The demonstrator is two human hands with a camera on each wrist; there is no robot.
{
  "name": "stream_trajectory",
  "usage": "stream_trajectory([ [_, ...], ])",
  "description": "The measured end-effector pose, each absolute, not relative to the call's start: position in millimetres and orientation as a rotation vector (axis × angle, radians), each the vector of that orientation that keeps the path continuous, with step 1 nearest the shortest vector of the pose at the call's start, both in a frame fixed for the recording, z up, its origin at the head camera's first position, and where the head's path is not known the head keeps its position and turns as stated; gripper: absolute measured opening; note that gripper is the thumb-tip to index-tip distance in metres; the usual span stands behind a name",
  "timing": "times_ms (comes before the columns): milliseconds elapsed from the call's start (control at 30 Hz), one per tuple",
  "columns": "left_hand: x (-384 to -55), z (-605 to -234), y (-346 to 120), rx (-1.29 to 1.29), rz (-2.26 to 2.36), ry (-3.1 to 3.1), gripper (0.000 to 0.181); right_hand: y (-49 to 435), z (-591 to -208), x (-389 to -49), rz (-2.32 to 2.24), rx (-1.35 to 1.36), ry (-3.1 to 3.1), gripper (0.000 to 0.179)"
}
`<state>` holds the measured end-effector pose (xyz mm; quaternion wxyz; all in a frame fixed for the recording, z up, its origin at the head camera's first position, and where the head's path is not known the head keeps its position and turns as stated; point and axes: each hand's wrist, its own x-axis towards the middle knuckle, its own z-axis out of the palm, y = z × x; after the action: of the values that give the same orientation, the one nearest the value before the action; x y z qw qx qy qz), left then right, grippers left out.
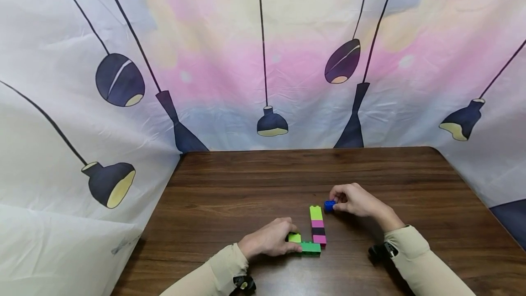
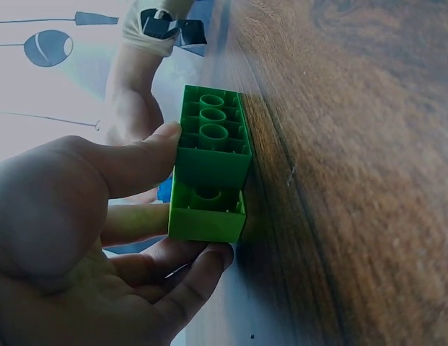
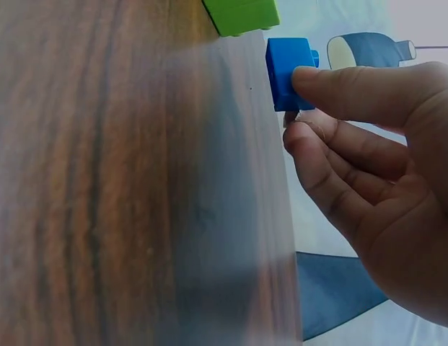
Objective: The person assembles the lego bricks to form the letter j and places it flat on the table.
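Note:
My left hand (image 1: 273, 237) grips a green toy brick (image 1: 311, 248) and a lime brick (image 1: 294, 238) joined to it, thumb on the green one and fingers round the lime one. Their hollow undersides show in the left wrist view. Right beside the green brick's far end, a row of bricks runs away from me: pink (image 1: 319, 240), black (image 1: 318, 231), pink again and a lime brick (image 1: 316, 213) at the far end. Between thumb and fingers of my right hand (image 1: 358, 200), a small blue brick (image 3: 291, 72) is pinched, close to the right of that far lime brick.
The bricks are on a brown wood-grain table (image 1: 230, 172). Behind it and at both sides hangs a pale cloth (image 1: 222, 58) printed with dark lamps. Each wrist wears a dark strapped device, such as the one on the left wrist (image 1: 244, 283).

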<state>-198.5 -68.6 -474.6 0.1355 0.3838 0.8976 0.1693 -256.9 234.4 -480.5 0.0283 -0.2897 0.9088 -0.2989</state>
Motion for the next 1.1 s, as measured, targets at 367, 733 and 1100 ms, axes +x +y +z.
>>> stream_trajectory([
  [367,-197.0,-473.6,-68.2,1.122,0.505,2.593,0.041,222.7,-481.4,-267.5,-0.920,-0.881,2.848,0.014],
  [733,-197.1,-472.6,-68.2,1.101,0.513,2.588,0.042,207.6,-478.1,-277.3,-0.871,-0.863,2.854,0.012],
  [1100,-197.8,-473.7,-68.8,1.111,0.512,2.581,0.041,199.4,-481.1,-281.8,-0.908,-0.840,2.777,0.010],
])
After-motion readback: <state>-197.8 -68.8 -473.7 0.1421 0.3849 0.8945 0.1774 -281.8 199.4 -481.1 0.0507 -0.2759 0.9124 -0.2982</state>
